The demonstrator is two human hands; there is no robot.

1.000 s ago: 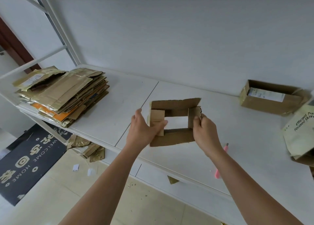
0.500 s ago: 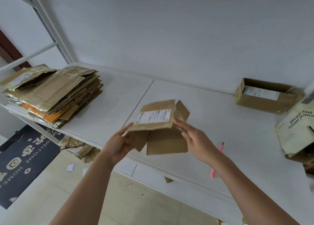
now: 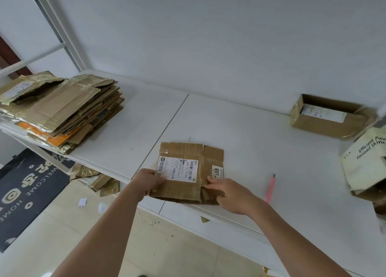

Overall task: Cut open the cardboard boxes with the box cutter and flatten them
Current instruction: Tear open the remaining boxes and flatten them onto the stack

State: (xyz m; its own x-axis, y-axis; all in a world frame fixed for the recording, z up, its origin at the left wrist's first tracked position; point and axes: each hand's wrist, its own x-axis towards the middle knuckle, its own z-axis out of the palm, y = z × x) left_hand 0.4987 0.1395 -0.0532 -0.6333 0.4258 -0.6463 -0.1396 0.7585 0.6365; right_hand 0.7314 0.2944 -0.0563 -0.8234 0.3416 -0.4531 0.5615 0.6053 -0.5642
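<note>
While the flattened box [image 3: 188, 170] lies at the table's [image 3: 261, 151] near edge, left hand [image 3: 149, 181] grips its left side, thumb on top; right hand [image 3: 229, 193] presses with straight fingers. Best to press creases flat, then stack. Sticker reads "108"; pouch [image 3: 367, 159] "Efficient", "Focused Skin". Box cutter [image 3: 271, 188] lies right.

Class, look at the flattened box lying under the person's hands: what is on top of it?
On the flattened box: a white shipping label, a small sticker, the left hand and right hand. Cardboard beneath them is hidden.
</note>
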